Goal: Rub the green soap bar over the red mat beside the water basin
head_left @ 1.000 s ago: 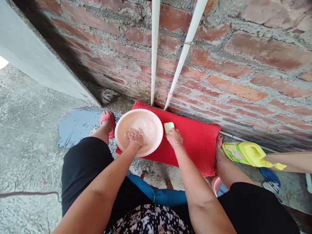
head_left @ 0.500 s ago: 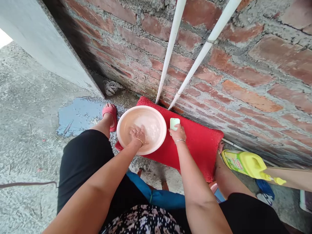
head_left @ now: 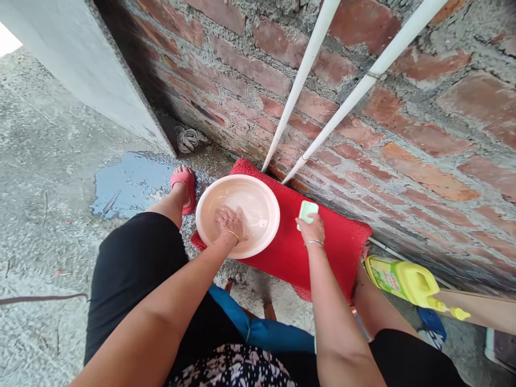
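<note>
A pale pink basin (head_left: 269,236) of water stands on the left part of a red mat (head_left: 290,258). My left hand (head_left: 229,220) is in the basin with its fingers spread, holding nothing. To the right of the basin, my right hand (head_left: 313,228) grips a small pale green rectangular object (head_left: 308,208) with rounded corners, over the mat. Its underside is hidden, so I cannot tell its exact kind or whether it touches the mat.
Behind the mat rises a brick wall with two white pipes (head_left: 300,86). A yellow bottle (head_left: 407,280) lies at right by my leg. At left are a grey panel (head_left: 121,70), a bundled cord (head_left: 189,140) and a puddle (head_left: 129,185).
My right hand has moved right, away from the basin, with the pale green object, which is now more tilted. My left hand stays in the basin. The view has shifted slightly.
</note>
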Demonstrator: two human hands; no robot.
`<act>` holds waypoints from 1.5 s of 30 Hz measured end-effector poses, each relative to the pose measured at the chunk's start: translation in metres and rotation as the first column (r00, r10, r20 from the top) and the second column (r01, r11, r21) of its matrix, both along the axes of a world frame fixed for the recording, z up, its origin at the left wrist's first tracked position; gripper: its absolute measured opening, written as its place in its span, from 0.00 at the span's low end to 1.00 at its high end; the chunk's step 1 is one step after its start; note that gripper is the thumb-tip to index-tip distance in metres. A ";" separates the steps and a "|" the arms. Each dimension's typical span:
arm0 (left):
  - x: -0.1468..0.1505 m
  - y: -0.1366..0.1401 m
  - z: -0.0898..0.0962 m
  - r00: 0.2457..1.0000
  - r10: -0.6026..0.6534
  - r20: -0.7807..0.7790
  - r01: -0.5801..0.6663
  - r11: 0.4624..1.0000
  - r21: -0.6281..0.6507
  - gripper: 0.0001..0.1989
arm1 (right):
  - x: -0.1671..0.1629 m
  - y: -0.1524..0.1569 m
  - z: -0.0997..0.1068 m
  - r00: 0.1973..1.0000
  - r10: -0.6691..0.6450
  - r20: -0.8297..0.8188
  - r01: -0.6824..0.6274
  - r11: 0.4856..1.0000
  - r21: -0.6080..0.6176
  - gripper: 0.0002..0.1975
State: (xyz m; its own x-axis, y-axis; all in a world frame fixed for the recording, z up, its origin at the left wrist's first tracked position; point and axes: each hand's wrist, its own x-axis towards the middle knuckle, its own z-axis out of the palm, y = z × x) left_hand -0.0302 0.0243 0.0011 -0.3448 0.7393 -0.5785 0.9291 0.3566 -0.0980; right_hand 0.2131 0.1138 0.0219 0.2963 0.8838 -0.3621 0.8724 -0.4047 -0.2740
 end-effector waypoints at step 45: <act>-0.004 0.001 -0.004 1.000 -0.001 -0.017 0.001 1.000 -0.013 0.63 | 0.151 -0.057 -0.014 0.979 -0.158 0.127 0.160 0.987 -0.006 0.26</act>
